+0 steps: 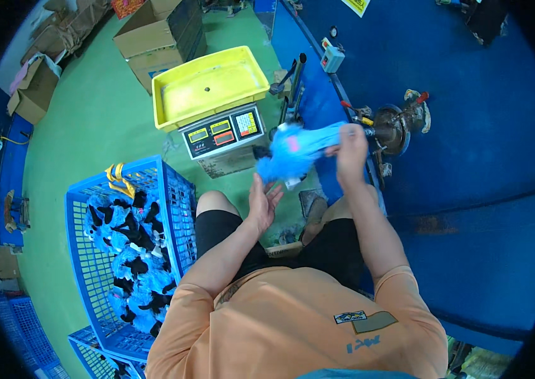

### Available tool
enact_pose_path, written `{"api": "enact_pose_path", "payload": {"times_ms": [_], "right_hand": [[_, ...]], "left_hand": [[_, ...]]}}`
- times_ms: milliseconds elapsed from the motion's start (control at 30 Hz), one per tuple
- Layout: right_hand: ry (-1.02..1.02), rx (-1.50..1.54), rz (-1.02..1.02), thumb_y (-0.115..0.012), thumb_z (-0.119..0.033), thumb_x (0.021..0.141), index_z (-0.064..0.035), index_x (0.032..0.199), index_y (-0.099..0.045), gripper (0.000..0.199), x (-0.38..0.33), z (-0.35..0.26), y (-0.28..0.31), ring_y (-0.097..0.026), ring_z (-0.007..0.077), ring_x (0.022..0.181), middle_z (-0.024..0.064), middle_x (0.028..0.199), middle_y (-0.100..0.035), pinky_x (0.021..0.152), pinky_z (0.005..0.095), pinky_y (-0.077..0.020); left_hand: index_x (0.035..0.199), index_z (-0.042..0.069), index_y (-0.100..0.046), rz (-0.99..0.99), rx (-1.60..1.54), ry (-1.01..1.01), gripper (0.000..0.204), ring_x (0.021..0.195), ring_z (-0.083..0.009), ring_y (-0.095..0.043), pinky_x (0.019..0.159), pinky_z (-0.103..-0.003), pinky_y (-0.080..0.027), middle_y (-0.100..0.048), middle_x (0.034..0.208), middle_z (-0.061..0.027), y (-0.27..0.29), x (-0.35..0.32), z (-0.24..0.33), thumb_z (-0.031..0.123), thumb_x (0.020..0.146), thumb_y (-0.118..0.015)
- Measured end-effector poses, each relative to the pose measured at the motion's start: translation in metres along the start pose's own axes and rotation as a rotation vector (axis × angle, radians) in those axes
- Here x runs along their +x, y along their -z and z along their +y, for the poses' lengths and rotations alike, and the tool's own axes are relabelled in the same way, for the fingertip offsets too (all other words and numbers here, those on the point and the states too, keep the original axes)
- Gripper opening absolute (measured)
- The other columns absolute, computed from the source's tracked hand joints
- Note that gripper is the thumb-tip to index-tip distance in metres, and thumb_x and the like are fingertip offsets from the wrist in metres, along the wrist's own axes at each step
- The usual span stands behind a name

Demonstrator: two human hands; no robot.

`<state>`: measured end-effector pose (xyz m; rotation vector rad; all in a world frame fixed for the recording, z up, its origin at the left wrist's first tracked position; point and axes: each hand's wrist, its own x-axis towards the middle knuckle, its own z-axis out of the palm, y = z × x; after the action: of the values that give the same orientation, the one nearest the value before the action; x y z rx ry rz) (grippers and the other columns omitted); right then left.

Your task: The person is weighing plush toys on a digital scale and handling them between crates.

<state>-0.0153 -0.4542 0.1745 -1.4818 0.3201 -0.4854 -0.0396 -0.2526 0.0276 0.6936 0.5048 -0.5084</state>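
A fluffy blue plush toy skin (pixel 296 151) with black, white and pink patches hangs in front of me, slightly blurred. My right hand (pixel 351 151) is closed on its right end, beside the metal nozzle of a machine fitting (pixel 394 129). Below the toy's left end is my left hand (pixel 262 205), open with its fingers apart; whether it touches the fur I cannot tell. To my left, a blue plastic basket (pixel 182 202) holds several similar blue-and-black plush pieces (pixel 134 265).
A yellow tray (pixel 207 72) sits on a weighing scale (pixel 226 136) ahead. The blue machine wall (pixel 457 170) fills the right side, with a small switch box (pixel 332 60) on its edge. Cardboard boxes (pixel 160 44) stand on the green floor (pixel 90 120) farther off.
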Motion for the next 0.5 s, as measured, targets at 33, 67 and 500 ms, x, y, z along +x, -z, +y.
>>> {"api": "enact_pose_path", "payload": {"times_ms": [33, 67, 500], "right_hand": [[0.068, 0.081, 0.137, -0.053, -0.017, 0.105, -0.0046, 0.106, -0.052, 0.012, 0.008, 0.000, 0.013, -0.057, 0.0114, 0.056, 0.0050, 0.073, -0.058, 0.051, 0.0258, -0.0471], [0.018, 0.048, 0.237, -0.052, -0.017, 0.105, -0.0048, 0.107, -0.053, 0.012, 0.014, 0.000, 0.032, -0.056, 0.0112, 0.056, 0.0050, 0.074, -0.059, 0.051, 0.0258, -0.0468], [0.878, -0.894, -0.488, -0.072, -0.048, 0.086, -0.0059, 0.128, -0.060, 0.061, -0.014, -0.019, -0.017, -0.059, 0.0307, 0.115, 0.0116, 0.128, -0.063, 0.103, 0.0436, -0.0433]], "left_hand": [[0.155, 0.014, -0.029, 0.047, 0.018, -0.023, 0.078, 0.127, -0.0368, -0.049, 0.102, -0.043, -0.049, -0.032, 0.152, -0.0230, 0.002, 0.000, -0.001, 0.059, 0.098, -0.057], [0.155, 0.014, -0.029, 0.044, 0.013, -0.016, 0.078, 0.127, -0.0368, -0.049, 0.102, -0.043, -0.049, -0.032, 0.152, -0.0230, 0.003, 0.000, -0.001, 0.059, 0.098, -0.057], [0.137, 0.004, -0.044, -0.381, 0.090, -0.192, 0.047, 0.104, -0.0195, -0.064, 0.083, -0.029, -0.057, -0.060, 0.124, -0.0154, -0.062, -0.015, 0.087, 0.029, 0.101, -0.062]]}}
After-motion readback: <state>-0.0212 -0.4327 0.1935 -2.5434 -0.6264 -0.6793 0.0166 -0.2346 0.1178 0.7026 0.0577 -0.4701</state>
